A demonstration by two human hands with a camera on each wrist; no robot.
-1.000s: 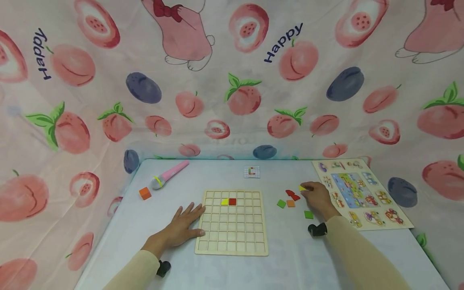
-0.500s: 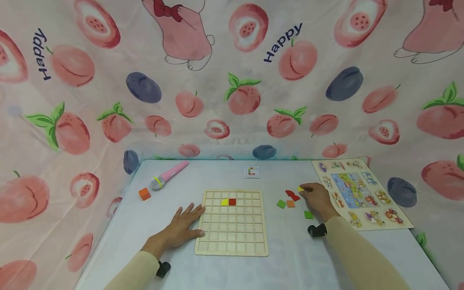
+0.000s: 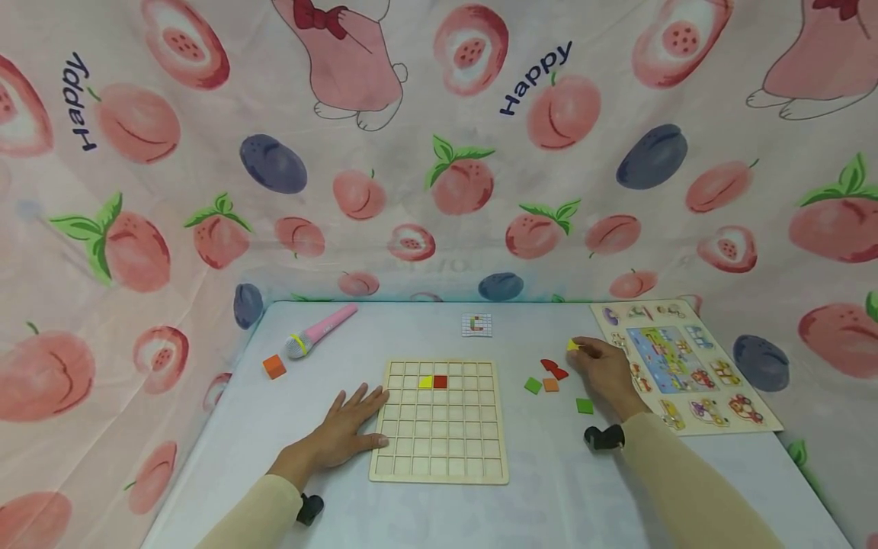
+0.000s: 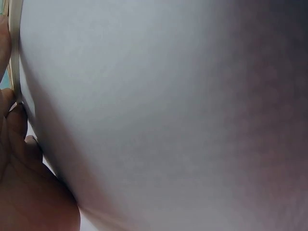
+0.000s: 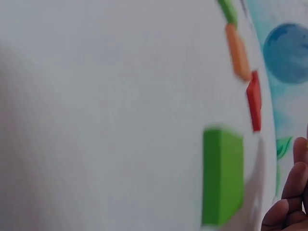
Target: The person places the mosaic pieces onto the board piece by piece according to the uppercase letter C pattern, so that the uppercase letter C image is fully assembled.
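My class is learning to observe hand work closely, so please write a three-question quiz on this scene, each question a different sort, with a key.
1. Multiple choice: What colour is the small piece pinched by the right hand? A) green B) yellow C) orange
2. Fill in: On the gridded board, a yellow piece sits immediately left of a ____ square.
3. True or false: The orange cube sits on the gridded board.

Key: 1. B; 2. red; 3. false
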